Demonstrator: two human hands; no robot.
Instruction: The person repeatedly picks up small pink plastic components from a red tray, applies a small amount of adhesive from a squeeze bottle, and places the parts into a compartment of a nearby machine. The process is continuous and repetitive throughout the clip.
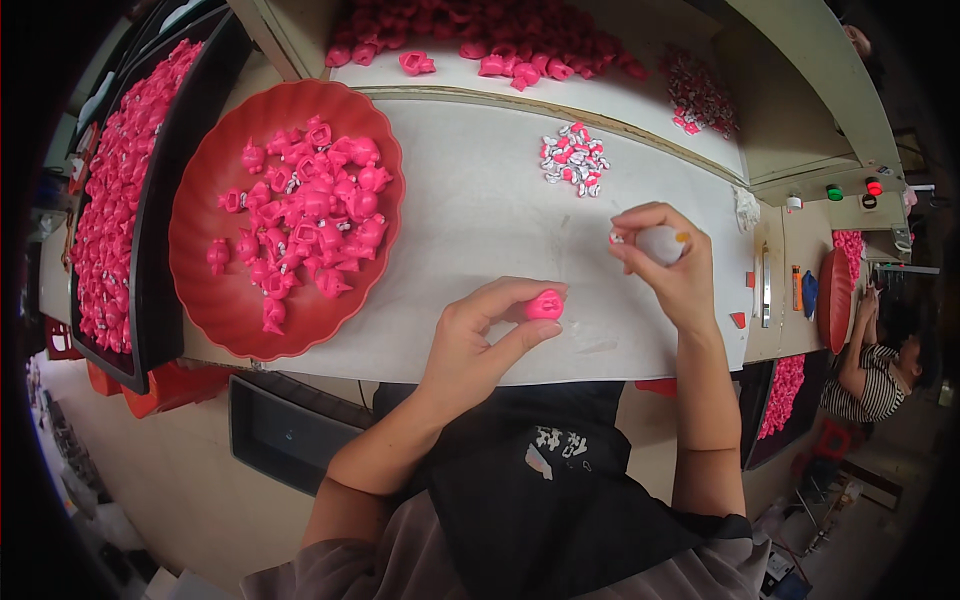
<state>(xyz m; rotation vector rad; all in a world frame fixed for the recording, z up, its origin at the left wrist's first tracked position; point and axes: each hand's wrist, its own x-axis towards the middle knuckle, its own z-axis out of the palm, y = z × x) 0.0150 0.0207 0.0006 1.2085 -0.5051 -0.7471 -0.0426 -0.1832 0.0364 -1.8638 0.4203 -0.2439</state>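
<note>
My left hand (465, 345) is closed over the near edge of the white work surface (470, 200), with a small hollow pink plastic figure part (544, 305) pinched between thumb and fingers. Off to its right, my right hand (685, 275) is raised a little above the surface. Its thumb and forefinger pinch a tiny white-and-pink piece (616, 238). A whitish squeeze bottle (660, 243) with an orange end is tucked in the same palm. Beyond both hands lies a small pile of white, pink and dark pieces (575, 160).
A scalloped red bowl (195, 290) of pink figure parts stands left, beside a black tray (160, 230) full of them. More pink parts (500, 55) and small pieces (700, 95) fill the back shelf. At far right a person in a striped top (875, 385) sits working.
</note>
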